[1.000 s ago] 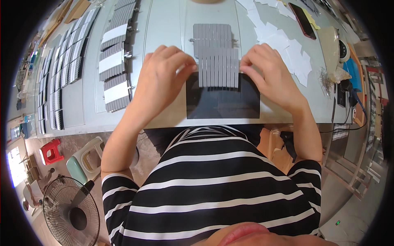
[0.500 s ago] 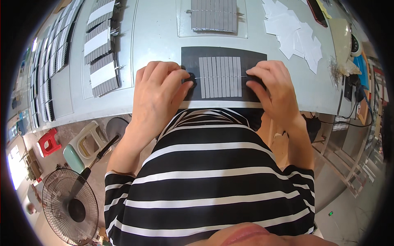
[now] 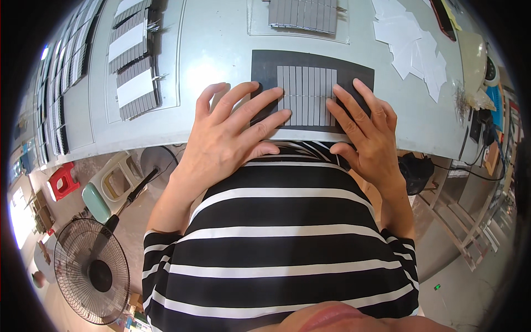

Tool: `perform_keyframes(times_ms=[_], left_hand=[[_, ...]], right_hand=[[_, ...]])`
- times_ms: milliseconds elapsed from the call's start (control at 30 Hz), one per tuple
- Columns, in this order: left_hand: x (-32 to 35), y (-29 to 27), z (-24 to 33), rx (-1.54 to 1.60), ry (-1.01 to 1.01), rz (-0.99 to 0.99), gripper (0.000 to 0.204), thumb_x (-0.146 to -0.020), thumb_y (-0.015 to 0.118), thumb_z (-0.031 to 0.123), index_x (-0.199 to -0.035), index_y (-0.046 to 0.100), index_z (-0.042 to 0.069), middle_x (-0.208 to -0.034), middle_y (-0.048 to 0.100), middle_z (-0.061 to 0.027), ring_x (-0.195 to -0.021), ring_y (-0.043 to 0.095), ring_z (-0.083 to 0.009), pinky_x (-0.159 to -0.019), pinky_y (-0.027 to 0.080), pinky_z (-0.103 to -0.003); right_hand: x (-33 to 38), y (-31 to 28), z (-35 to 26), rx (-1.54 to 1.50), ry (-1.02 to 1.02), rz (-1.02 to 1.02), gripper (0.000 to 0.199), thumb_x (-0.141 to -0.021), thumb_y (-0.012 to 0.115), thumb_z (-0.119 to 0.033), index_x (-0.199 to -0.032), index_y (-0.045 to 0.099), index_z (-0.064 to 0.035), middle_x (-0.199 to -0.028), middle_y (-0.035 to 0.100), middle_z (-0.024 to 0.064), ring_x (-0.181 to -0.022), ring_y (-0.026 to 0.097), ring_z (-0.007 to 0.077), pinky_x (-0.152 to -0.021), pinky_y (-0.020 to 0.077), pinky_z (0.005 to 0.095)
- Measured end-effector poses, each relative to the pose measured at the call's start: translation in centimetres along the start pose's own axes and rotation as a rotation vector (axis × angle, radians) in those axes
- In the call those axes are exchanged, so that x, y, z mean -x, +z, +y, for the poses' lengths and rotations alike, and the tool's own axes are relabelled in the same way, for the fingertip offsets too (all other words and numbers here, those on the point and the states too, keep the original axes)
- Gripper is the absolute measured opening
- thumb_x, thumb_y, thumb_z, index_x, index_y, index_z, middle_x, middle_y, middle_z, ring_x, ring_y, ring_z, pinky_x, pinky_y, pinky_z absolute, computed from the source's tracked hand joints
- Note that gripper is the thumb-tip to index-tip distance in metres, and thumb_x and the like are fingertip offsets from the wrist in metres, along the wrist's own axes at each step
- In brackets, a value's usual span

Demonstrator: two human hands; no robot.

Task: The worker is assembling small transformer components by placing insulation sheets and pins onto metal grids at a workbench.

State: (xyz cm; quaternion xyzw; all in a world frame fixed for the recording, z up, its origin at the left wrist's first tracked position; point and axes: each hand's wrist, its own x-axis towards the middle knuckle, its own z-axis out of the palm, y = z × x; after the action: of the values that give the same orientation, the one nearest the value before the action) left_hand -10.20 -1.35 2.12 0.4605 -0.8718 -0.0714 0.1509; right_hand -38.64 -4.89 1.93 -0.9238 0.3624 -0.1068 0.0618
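Note:
A row of narrow grey strips (image 3: 307, 108) lies side by side on a dark mat (image 3: 354, 77) at the table's front edge. A thin wire runs across the strips at mid-height. My left hand (image 3: 229, 124) is open, its fingers spread, with two fingertips at the left edge of the row. On the other side my right hand (image 3: 365, 127) is open too, and its fingertips touch the row's right edge. Neither hand grips anything. Behind the mat, on a clear sheet, lies a finished-looking stack of grey strips (image 3: 303, 15) with wire ends sticking out.
Bundles of grey strips with white paper bands (image 3: 135, 88) lie at the left, beside long rows of similar dark strips (image 3: 66, 72). White paper pieces (image 3: 412, 52) are heaped at the right. A standing fan (image 3: 99, 275) and stools (image 3: 116, 180) are on the floor at the left.
Both hands have gone from pinching at the wire's two ends to spread fingers at the row's sides. The view has shifted slightly, so the mat appears further right and higher.

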Motion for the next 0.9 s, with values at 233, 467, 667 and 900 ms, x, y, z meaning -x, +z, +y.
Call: perform_keyframes(times_ms=[233,467,667,900], left_hand=[[0.0,-0.6,-0.2,0.022,0.027,0.018,0.045,-0.086,0.063,0.049,-0.122,0.067,0.022,-0.138,0.057,0.0003,-0.124,0.050,-0.0245,-0.106,0.032,-0.048],[-1.4,-0.5,-0.8,0.065,0.075,0.006,0.050,-0.084,0.062,0.053,-0.121,0.067,0.021,-0.138,0.057,0.0022,-0.125,0.050,-0.0240,-0.105,0.033,-0.048],[-1.8,-0.3,-0.7,0.042,0.077,-0.063,0.061,-0.081,0.059,0.061,-0.129,0.063,0.024,-0.142,0.054,0.0046,-0.129,0.047,-0.0272,-0.109,0.030,-0.050],[-1.9,-0.1,-0.8,0.020,0.087,-0.064,0.063,-0.080,0.060,0.060,-0.132,0.062,0.025,-0.143,0.054,0.0044,-0.129,0.047,-0.0268,-0.109,0.030,-0.050]], right_hand=[[-0.1,-0.6,0.2,0.015,0.004,0.059,0.060,-0.095,0.045,-0.059,-0.132,0.063,-0.0160,-0.143,0.054,-0.0005,-0.131,0.044,0.0240,-0.102,0.0285,0.0409],[-2.3,-0.7,-0.3,-0.037,-0.102,0.052,0.058,-0.092,0.051,-0.057,-0.126,0.065,-0.0129,-0.140,0.056,-0.0007,-0.129,0.046,0.0231,-0.099,0.0287,0.0401],[-2.7,-0.1,-0.5,-0.002,-0.113,0.049,0.063,-0.097,0.037,-0.060,-0.131,0.063,-0.0128,-0.140,0.057,0.0007,-0.130,0.047,0.0247,-0.098,0.0294,0.0384],[-2.9,0.2,-0.4,0.035,-0.128,0.021,0.063,-0.096,0.037,-0.061,-0.131,0.062,-0.0154,-0.141,0.057,-0.0033,-0.130,0.047,0.0240,-0.098,0.0300,0.0380]])
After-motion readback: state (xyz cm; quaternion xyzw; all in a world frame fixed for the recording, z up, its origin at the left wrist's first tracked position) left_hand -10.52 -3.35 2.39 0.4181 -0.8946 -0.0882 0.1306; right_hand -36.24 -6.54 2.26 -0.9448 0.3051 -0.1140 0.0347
